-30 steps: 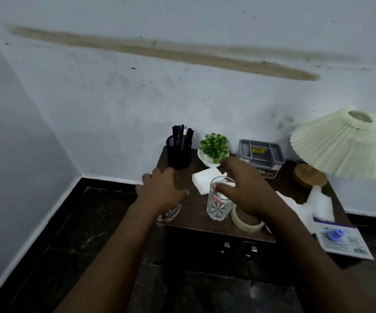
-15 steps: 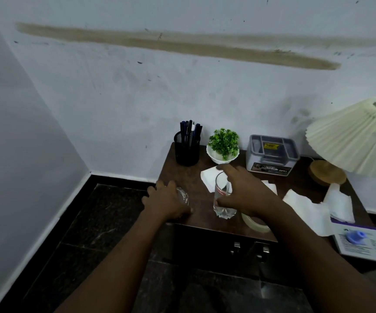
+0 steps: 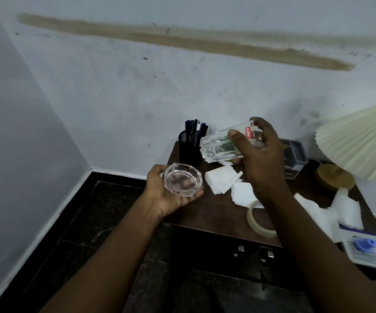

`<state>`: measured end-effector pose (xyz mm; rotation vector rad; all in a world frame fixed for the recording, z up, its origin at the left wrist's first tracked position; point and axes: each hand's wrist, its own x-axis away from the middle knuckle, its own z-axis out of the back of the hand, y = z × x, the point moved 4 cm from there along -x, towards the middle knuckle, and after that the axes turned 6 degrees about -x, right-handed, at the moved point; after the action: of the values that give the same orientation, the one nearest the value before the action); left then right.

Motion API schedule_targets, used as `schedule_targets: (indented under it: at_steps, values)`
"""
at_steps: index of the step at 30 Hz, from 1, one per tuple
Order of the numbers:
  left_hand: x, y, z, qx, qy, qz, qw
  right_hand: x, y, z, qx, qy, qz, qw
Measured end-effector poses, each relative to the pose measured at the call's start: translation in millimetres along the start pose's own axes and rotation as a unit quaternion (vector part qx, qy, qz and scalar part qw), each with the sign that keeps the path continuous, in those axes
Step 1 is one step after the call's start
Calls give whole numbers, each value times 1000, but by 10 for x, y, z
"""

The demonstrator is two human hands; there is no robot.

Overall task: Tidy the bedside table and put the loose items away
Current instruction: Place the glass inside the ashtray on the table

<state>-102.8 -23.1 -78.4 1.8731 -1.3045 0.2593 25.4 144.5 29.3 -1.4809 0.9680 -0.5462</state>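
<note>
**Head view: both hands hold glassware above the bedside table**

Head camera looks down at a dark wooden bedside table [image 3: 207,212] in a corner. The left hand [image 3: 171,201] is palm up, with its fingers curled under a clear glass ashtray [image 3: 183,180], and holds it just over the table's left edge. The right hand [image 3: 261,159] grips a tall drinking glass [image 3: 216,147] with a red label. This glass is tilted almost flat, with its thick base toward the left, in the air in front of the black pen holder [image 3: 188,153]. White tissues [image 3: 221,181] lie on the table below it. A tape roll [image 3: 260,230] lies near the front edge, partly behind the right forearm. A pleated lamp shade [image 3: 359,145] is at the right.
</note>
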Motion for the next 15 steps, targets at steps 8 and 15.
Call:
schedule_targets:
  at_steps: [8,15]
  values:
    - [-37,130,278,-259,131,-26,957,169,97,-208,138,-72,53,986]
    - [-63,212,418,-359,179,-93,911,213,191,-404,211,-124,91,965]
